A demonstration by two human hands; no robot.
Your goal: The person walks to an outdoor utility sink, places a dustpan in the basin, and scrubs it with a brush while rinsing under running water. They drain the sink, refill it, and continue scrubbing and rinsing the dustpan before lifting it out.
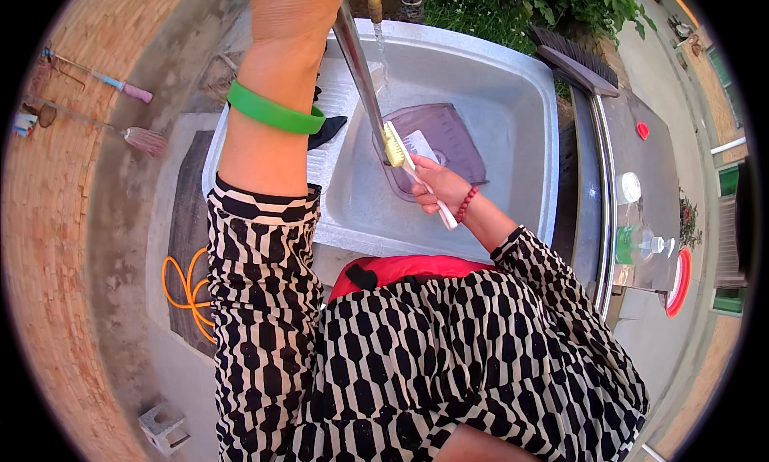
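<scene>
My right hand (441, 186) grips the white handle of a scrub brush (404, 156). Its yellowish bristles rest against the lower end of a slanting metal tube (360, 65). The tube runs up to my left hand (297, 5), which holds it at the top edge, where the fingers are cut off from view. Beneath the brush, in the basin of a grey stone-like sink (522, 222), lies a purple translucent plastic dustpan (462, 138) with a pale label. The tube meets the dustpan's left side. Water streams from a brass tap (376, 5) into the basin.
Dark cloth (327, 132) lies on the sink's ribbed left side. A broom with upturned bristles (577, 53) stands to the right, beside a table (652, 150) bearing a pump bottle (646, 246) and a white-lidded jar (628, 187). An orange hose (189, 288) and concrete block (163, 427) lie left.
</scene>
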